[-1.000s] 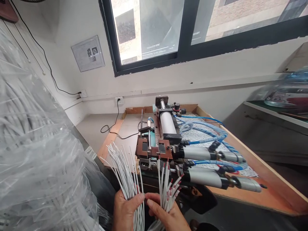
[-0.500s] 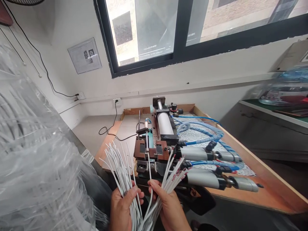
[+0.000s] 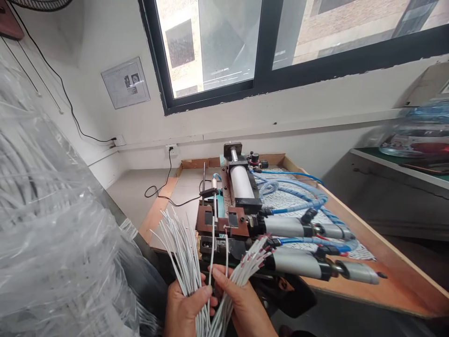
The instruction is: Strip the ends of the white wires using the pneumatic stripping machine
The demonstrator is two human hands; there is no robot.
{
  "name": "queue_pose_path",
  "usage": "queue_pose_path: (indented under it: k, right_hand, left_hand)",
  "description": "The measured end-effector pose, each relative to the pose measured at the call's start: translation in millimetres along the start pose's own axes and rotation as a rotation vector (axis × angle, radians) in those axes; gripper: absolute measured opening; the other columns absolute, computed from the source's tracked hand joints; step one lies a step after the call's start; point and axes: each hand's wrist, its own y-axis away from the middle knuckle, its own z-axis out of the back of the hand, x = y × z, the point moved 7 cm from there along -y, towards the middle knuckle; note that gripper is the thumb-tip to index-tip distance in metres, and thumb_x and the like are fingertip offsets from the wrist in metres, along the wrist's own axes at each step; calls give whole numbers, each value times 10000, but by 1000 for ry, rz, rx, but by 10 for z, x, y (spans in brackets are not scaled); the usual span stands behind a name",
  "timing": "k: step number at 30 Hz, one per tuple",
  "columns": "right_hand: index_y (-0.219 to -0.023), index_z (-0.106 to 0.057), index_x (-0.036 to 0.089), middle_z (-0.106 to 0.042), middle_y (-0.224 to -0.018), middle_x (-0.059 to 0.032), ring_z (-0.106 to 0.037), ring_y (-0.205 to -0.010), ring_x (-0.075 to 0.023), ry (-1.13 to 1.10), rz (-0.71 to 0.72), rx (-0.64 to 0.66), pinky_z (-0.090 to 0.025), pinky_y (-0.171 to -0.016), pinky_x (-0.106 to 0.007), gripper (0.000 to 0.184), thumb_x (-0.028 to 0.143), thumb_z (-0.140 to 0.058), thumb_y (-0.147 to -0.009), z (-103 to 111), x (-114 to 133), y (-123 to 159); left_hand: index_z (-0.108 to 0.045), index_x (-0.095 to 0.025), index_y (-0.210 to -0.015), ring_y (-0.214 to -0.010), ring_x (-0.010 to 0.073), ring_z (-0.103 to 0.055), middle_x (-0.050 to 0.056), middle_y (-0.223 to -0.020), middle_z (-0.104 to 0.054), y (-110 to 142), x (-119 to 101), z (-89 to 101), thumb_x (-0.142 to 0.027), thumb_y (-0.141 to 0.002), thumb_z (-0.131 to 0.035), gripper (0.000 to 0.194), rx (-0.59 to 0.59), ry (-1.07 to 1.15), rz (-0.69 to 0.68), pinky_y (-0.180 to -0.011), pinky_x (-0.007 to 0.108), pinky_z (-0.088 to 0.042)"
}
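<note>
"Hands?"
"Left hand [image 3: 184, 306] curled tightly round a white cable bundle [image 3: 182, 257]; right hand [image 3: 243, 302] wrapped around a red-tipped cable bundle [image 3: 245, 267] just beside it."
"Those two single cables [image 3: 212, 248]?"
"Upright between the bundles. Whether fingertips pinch them, I can't tell."
"Beyond?"
"A pneumatic cylinder machine [image 3: 242, 182], then a dark-framed window [image 3: 229, 47]."

No text is readable: print on the far-left wall sheet [image 3: 125, 83] is too small to make out.
</note>
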Motion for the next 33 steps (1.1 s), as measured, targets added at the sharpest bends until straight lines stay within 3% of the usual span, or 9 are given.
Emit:
queue_pose_path:
  k: [4,10,16,21,24,27,29,33]
  right_hand:
    - [-635,-587,150,-542,-448,21,-466,-402,-121,74,106,-99,-377,-420,-250,299,392,-718,-517,124,3,21]
    - [-595,-611,143,-547,-445,18,-447,-446,-129,190,252,-282,-362,-485,-262,259,368,-711,-514,269,135,119]
    - [-526,-576,144,-502,-458,27,-414,-461,-116,154,174,-218,-330,-487,-245,229,340,-685,-568,189,161,86]
    - [-620,-639,135,-529,-491,23,-447,-493,-119,115,64,-130,-352,-529,-243,233,351,-700,-557,106,109,39]
    - [-658,-660,132,-551,-484,13,-453,-487,-117,134,17,-33,-360,-535,-248,268,346,-730,-512,24,60,51]
    - [-599,-653,150,-567,-480,12,-475,-501,-132,174,111,-109,-375,-557,-260,244,339,-747,-477,66,94,86]
    - [-584,-650,159,-574,-485,12,-485,-506,-144,185,185,-194,-381,-560,-269,237,350,-741,-478,130,122,108]
    - [-569,-643,159,-540,-434,25,-460,-467,-140,166,236,-280,-365,-523,-268,239,364,-730,-482,241,111,119]
  left_hand:
    - [-635,-112,-618,-413,150,-558,37,-450,-650,-13,25,-32,-264,-434,-749,264,86,-8,-19,-436,264,-429]
    - [-637,-107,-703,-406,154,-570,18,-467,-641,-20,16,84,-273,-487,-718,284,-28,-35,12,-454,277,-446]
    - [-645,-102,-688,-457,165,-576,26,-473,-637,-9,-14,77,-277,-494,-717,271,-41,-21,-30,-469,293,-477]
    - [-649,-124,-613,-431,152,-552,7,-454,-619,21,-49,67,-271,-454,-739,235,-40,6,-46,-473,287,-458]
    - [-678,-117,-618,-484,174,-571,31,-479,-641,44,-85,-28,-259,-446,-733,230,64,11,-57,-520,293,-449]
    - [-699,-108,-646,-531,206,-590,48,-480,-653,62,-79,-115,-250,-462,-710,233,180,20,-47,-560,311,-451]
    - [-688,-113,-593,-504,185,-580,40,-467,-650,56,-71,-77,-245,-481,-700,173,146,4,-59,-545,297,-455]
    - [-648,-121,-530,-472,151,-568,21,-464,-647,39,-76,93,-239,-492,-708,137,-48,-19,-104,-489,259,-466]
